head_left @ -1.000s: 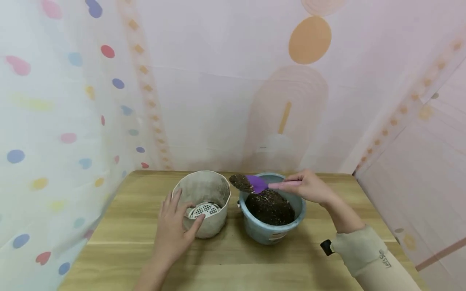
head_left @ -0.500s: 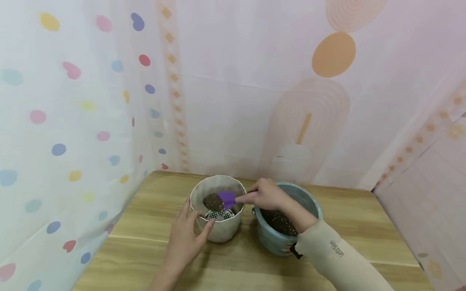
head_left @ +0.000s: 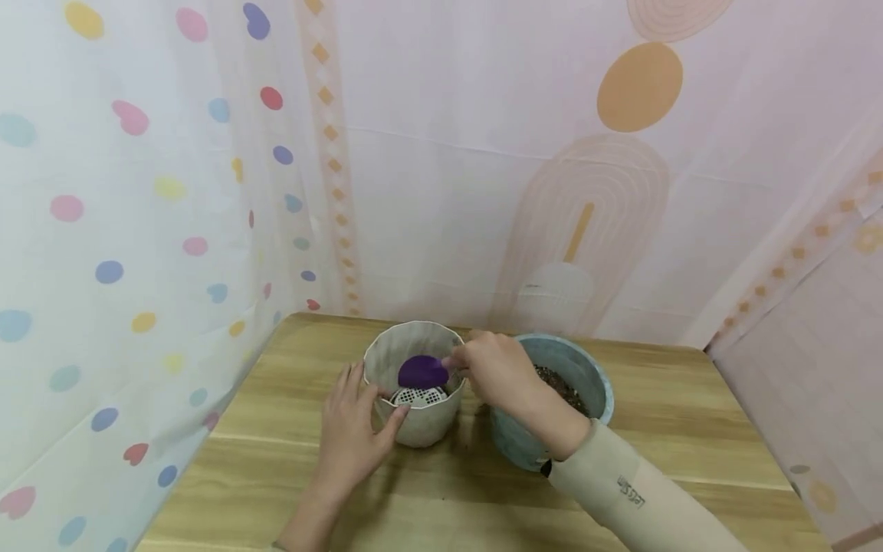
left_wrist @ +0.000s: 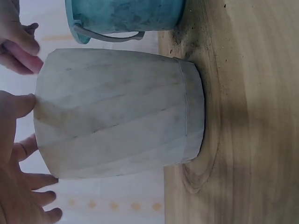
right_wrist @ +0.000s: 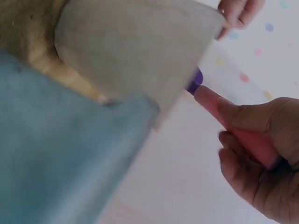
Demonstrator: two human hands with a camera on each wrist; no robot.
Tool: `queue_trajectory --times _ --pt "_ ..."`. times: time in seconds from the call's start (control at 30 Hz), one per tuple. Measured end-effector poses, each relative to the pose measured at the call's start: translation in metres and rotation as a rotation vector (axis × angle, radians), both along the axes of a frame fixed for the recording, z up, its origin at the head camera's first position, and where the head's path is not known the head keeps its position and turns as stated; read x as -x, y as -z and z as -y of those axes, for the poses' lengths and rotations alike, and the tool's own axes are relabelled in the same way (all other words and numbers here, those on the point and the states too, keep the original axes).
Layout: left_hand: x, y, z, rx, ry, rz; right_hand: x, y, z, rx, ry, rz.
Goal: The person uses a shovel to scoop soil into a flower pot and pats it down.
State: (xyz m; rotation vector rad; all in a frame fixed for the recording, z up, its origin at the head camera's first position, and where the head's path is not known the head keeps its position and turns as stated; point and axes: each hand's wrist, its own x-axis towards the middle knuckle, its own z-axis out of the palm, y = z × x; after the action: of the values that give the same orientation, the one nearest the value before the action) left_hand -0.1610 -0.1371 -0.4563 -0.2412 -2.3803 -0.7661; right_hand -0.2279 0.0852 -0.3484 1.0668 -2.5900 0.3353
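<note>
A pale grey flowerpot [head_left: 422, 431] with a wavy rim stands on the table; a white perforated grate [head_left: 419, 397] shows at its bottom. My left hand [head_left: 353, 432] holds the pot at its near left rim, thumb at the front and fingers spread along the side. My right hand [head_left: 498, 372] grips the pink handle [right_wrist: 245, 135] of a small trowel over the pot's right rim. Inside the pot, the purple trowel blade [head_left: 422, 372] is tipped, its smooth bare face upward. No soil shows on that face.
Just right of the pot stands a blue bucket [head_left: 513, 441] holding dark soil [head_left: 567, 389], partly hidden by my right forearm. Crumbs of soil lie on the wooden table [head_left: 662, 475] between the two. Patterned curtains [head_left: 441, 192] hang behind and at the sides.
My right hand has carried the soil-loaded trowel left from over the bucket into the pot and turned it over, hiding the soil. My left hand stays at the pot's rim.
</note>
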Motion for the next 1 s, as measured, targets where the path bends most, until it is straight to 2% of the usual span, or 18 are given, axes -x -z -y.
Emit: queue_trajectory --times 0.1,0.13,0.27,0.37,0.5,0.6,0.73,0.87,1.0 --pt "0.003 -0.003 -0.006 0.033 0.042 0.011 -0.001 -0.014 -0.020 0.066 0.018 0.017" --pt "0.003 -0.004 -0.009 0.041 0.062 0.004 -0.002 -0.019 -0.027 0.076 0.034 0.054" --pt "0.006 -0.004 -0.022 0.051 0.161 -0.108 -0.007 -0.043 -0.063 0.101 0.080 0.124" --pt "0.006 -0.009 -0.033 0.037 0.242 -0.186 -0.016 -0.063 -0.092 0.103 0.105 0.178" --pt "0.003 -0.019 -0.049 0.021 0.354 -0.208 -0.029 -0.076 -0.123 0.052 0.178 0.181" --pt "-0.001 -0.022 -0.064 0.042 0.448 -0.169 -0.030 -0.071 -0.135 -0.011 0.219 0.117" --pt "-0.005 -0.020 -0.082 0.113 0.544 -0.042 -0.022 -0.052 -0.144 -0.054 0.238 0.072" --pt "-0.004 -0.016 -0.091 0.162 0.527 0.116 -0.013 -0.034 -0.150 -0.050 0.250 0.090" --pt "-0.004 -0.011 -0.094 0.181 0.471 0.269 -0.010 -0.023 -0.158 -0.020 0.190 0.147"
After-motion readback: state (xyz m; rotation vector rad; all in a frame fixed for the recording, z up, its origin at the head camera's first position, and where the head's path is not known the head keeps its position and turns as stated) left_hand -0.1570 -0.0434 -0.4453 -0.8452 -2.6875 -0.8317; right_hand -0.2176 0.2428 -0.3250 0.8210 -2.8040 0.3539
